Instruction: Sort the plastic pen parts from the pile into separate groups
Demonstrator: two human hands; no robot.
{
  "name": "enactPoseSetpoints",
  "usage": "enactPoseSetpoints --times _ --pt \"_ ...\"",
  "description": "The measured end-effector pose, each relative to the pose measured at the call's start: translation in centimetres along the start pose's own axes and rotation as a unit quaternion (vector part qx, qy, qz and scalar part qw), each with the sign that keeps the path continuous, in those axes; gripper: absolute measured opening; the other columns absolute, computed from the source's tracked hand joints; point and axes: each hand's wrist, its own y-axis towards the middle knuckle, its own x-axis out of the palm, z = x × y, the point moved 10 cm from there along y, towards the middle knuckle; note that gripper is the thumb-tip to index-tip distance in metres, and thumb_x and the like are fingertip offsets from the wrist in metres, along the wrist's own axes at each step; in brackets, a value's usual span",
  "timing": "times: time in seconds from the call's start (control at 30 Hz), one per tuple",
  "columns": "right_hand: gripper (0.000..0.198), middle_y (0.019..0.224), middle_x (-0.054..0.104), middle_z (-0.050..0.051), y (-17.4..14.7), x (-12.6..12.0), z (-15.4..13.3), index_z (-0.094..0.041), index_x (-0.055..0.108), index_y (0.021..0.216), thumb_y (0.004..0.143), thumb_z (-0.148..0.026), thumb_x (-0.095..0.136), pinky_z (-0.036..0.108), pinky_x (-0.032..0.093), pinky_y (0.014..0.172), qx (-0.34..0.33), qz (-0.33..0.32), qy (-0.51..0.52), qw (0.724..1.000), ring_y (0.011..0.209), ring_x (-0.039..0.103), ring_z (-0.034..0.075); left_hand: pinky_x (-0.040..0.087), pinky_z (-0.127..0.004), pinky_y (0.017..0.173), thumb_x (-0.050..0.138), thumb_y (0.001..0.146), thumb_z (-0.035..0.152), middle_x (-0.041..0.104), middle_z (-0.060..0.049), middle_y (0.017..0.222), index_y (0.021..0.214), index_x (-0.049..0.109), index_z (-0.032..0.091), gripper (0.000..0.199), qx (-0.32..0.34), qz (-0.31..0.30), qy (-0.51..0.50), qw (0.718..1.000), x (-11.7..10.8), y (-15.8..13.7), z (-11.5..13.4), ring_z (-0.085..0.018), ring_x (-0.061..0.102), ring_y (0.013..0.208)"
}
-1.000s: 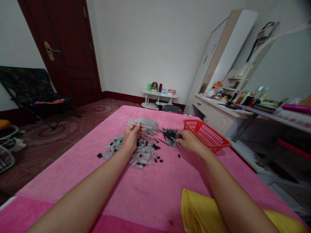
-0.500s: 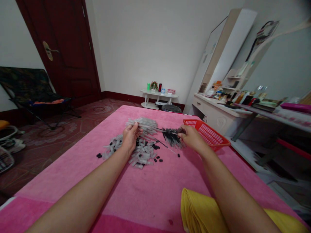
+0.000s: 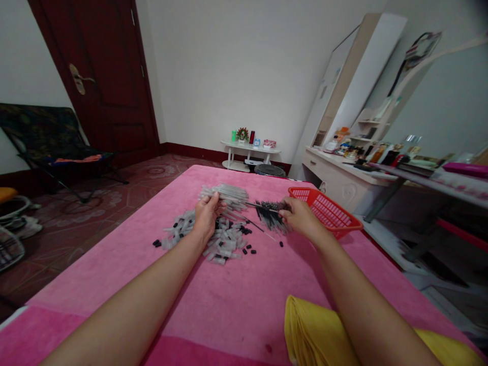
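My left hand [image 3: 206,216] is closed in a pinch at the near side of a bundle of long grey translucent tubes [image 3: 232,193]. My right hand [image 3: 297,213] pinches the right end of a slim pen-like stick [image 3: 263,207], dark along its visible middle. It stretches across to my left fingers, which seem to grip its other end. Under the stick lies a pile of thin black-and-clear pieces [image 3: 270,218]. Short translucent caps [image 3: 224,244] are heaped below and around my left hand, with small black plugs [image 3: 249,249] scattered among and beside them.
A red plastic basket [image 3: 335,216] stands to the right of my right hand on the pink cloth [image 3: 236,305]. A folded yellow cloth [image 3: 316,325] lies under my right forearm. Beyond the table are a low white stand [image 3: 249,147] and a cluttered dresser [image 3: 343,170].
Both hands keep almost the same pose around the stick. The whole view has shifted very slightly; the piles and basket look unchanged.
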Motion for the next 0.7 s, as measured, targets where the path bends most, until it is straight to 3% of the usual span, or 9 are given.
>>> enactPoseSetpoints --times 0.53,0.7 --pt "0.008 0.066 0.064 0.002 0.1 -0.2 -0.6 -0.015 0.062 0.075 0.073 -0.013 0.055 0.022 0.036 0.058 -0.004 0.006 -0.002 1.0 0.062 0.057 0.013 0.049 -0.02 0.054 0.077 0.061 0.04 0.061 0.003 0.065 0.076 0.058 0.014 0.035 0.008 -0.024 0.03 0.999 0.4 -0.1 0.0 -0.009 0.06 0.055" --pt "0.01 0.069 0.065 0.002 -0.1 -0.2 -1.4 -0.016 0.063 0.078 0.074 -0.014 0.055 0.022 0.041 0.06 -0.017 0.036 0.05 0.998 0.065 0.059 0.013 0.051 -0.02 0.056 0.079 0.059 0.037 0.061 0.003 0.065 0.076 0.058 0.014 0.036 -0.007 -0.04 0.017 0.999 1.0 -0.2 -0.3 -0.011 0.063 0.059"
